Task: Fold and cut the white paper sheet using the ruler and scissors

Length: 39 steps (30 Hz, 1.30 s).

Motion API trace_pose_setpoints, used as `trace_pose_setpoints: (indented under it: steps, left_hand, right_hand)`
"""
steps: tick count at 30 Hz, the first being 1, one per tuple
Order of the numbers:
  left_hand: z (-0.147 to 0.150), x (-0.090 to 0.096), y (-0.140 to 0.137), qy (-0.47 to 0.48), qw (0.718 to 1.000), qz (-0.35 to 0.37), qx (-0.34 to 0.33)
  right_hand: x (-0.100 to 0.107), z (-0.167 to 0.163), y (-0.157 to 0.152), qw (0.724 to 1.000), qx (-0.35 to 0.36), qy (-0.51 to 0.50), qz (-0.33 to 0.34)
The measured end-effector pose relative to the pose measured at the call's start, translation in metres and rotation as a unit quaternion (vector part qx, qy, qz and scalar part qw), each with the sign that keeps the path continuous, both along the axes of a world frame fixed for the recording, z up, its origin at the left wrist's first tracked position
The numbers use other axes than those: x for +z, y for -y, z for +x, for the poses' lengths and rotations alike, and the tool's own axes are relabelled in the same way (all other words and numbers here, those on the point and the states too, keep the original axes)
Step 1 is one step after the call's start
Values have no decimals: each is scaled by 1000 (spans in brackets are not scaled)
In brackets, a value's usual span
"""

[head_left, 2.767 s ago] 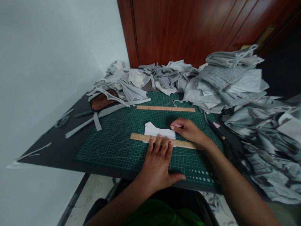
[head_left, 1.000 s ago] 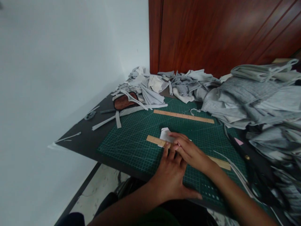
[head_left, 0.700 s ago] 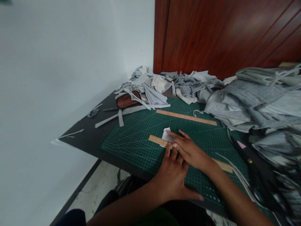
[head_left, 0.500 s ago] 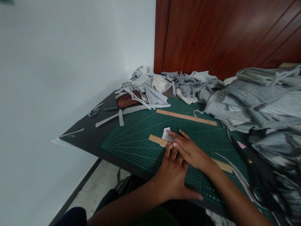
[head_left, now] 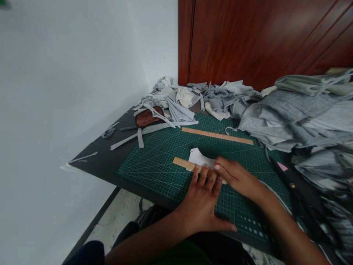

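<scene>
Can see thin, flat white material in the cut piece [head_left: 200, 159], with a concave scoop along the far edge; cannot tell paper from cloth. Across the near part of it, note a straight, narrow wooden ruler [head_left: 182, 163], pale and smooth. Farther off, near the back, find a second wooden ruler [head_left: 217, 136]. At left, see an oblong brown pad [head_left: 146, 118] with dark edging, partly overlaid by limp grey fabric strips [head_left: 157, 127].

Beneath, a green cutting mat [head_left: 154, 162], finely gridded in white, on a dark tabletop [head_left: 100, 162]. Behind, crumpled fabric scraps [head_left: 186, 97]; at right, a thick, soft heap of grey fabric [head_left: 289, 117], with black scissors [head_left: 292, 195] and a small pink scrap [head_left: 282, 166] in front. Beyond, a plain white wall [head_left: 68, 73] and a glossy reddish wooden door [head_left: 261, 40].

At the ruler, see the left hand [head_left: 200, 206] spread palm down, with fingertips on the wood and thumb out sideways. At the right end of the white piece, see the right hand [head_left: 234, 175] curled closed, with thumb against forefinger; cannot tell about anything pinched inside. Between ruler and scooped edge, can see the piece bare, just beyond the left fingertips.
</scene>
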<state>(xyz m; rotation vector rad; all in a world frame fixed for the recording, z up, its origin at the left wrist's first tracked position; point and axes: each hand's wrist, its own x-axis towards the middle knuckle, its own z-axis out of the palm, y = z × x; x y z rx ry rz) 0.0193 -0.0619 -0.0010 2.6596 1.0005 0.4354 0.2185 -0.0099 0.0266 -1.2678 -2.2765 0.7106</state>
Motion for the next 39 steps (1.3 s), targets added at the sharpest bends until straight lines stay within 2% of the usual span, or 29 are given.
trace_pose_setpoints:
  steps: [2, 12, 22, 26, 28, 32, 39]
  left_hand:
    - [0, 0, 0, -9, 1000, -3, -3]
    - [0, 6, -1, -10, 1000, -8, 4]
    - [0, 2, -1, -9, 1000, 6, 3]
    - [0, -1, 0, -11, 1000, 15, 5]
    - [0, -2, 0, -12, 1000, 18, 5]
    - [1, -3, 0, -12, 999, 29, 6]
    - [1, -4, 0, -16, 999, 44, 12]
  right_hand:
    - [1, 6, -1, 999, 5, 9, -35]
    - [-7, 32, -11, 995, 36, -8, -89]
    - [-5, 29, -12, 993, 45, 6, -109]
    - [-7, 27, -13, 994, 53, 12, -93]
    - [-10, 24, -13, 997, 24, 30, -71]
    - [-13, 20, -14, 993, -83, 83, -23]
    - [-10, 18, -16, 991, -110, 75, -18]
